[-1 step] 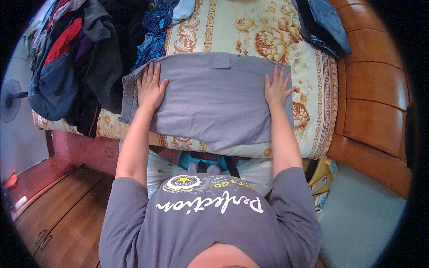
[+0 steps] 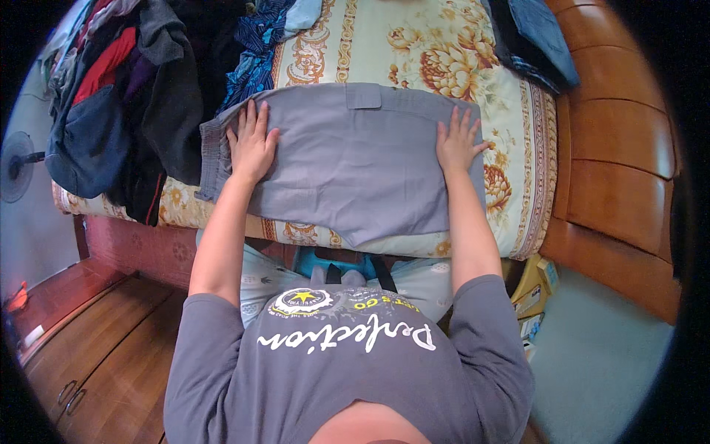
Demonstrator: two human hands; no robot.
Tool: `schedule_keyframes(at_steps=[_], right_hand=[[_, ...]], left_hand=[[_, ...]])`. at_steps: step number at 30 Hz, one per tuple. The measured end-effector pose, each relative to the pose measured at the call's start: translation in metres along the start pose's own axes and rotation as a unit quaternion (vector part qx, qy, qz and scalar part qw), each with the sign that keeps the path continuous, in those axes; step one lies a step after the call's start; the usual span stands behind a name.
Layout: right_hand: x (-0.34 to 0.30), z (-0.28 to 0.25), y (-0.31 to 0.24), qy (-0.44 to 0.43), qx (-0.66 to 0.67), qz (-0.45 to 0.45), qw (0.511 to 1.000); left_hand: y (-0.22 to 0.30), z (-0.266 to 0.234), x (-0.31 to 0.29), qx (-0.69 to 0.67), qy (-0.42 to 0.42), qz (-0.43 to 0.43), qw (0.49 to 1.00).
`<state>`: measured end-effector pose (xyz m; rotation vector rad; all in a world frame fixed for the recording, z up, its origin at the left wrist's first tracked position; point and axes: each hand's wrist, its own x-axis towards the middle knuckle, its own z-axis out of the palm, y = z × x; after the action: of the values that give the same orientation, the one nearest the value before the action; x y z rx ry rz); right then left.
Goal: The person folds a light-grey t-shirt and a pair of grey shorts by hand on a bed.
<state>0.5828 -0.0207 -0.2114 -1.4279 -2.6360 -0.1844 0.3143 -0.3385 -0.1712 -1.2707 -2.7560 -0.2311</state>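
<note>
A pair of grey shorts [image 2: 355, 155], folded in half lengthwise, lies flat on the bed. Its gathered elastic waistband [image 2: 214, 159] is at the left and a pocket flap [image 2: 363, 96] shows along the far edge. My left hand [image 2: 252, 144] rests palm down near the waistband, fingers spread. Over at the hem end, my right hand [image 2: 458, 142] presses flat on the cloth, its fingers apart and the thumb side toward the middle. Faint creases run across the fabric between the hands.
A heap of dark clothes [image 2: 166, 81] covers the bed's left side, with a blue patterned garment [image 2: 255, 55] beside it. Folded jeans [image 2: 543, 41] lie at the far right by the wooden headboard [image 2: 617, 140]. The flowered bedsheet [image 2: 362, 52] shows beyond the shorts.
The far edge of the shorts has shifted slightly away from me and the pocket flap slightly left. Both hands stay spread in nearly the same places.
</note>
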Motion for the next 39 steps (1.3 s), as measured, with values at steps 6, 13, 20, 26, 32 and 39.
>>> schedule_keyframes(at_steps=[6,13,20,26,32,39], right_hand=[[-0.117,-0.083,-0.073,-0.118,0.097,-0.175,0.973],[-0.178,-0.085,0.015,-0.167,-0.003,0.027,0.986],[-0.182,-0.115,-0.048,-0.194,0.054,-0.086,0.976],[-0.158,-0.081,0.084,-0.177,0.064,0.163,0.969],[-0.150,-0.056,0.112,0.026,0.228,0.090,0.969],[-0.088,-0.165,-0.011,-0.235,0.895,0.077,0.371]], left_hand=[[-0.024,-0.029,-0.061,0.082,-0.057,0.000,0.995],[-0.101,-0.033,-0.118,-0.089,0.115,-0.177,0.973],[-0.102,-0.004,-0.109,-0.703,0.034,-0.467,0.536],[-0.086,-0.028,-0.084,-0.816,0.036,-0.464,0.344],[-0.017,-0.094,-0.059,-0.850,0.160,-0.280,0.418],[0.195,-0.165,-0.016,-0.434,0.232,0.048,0.869]])
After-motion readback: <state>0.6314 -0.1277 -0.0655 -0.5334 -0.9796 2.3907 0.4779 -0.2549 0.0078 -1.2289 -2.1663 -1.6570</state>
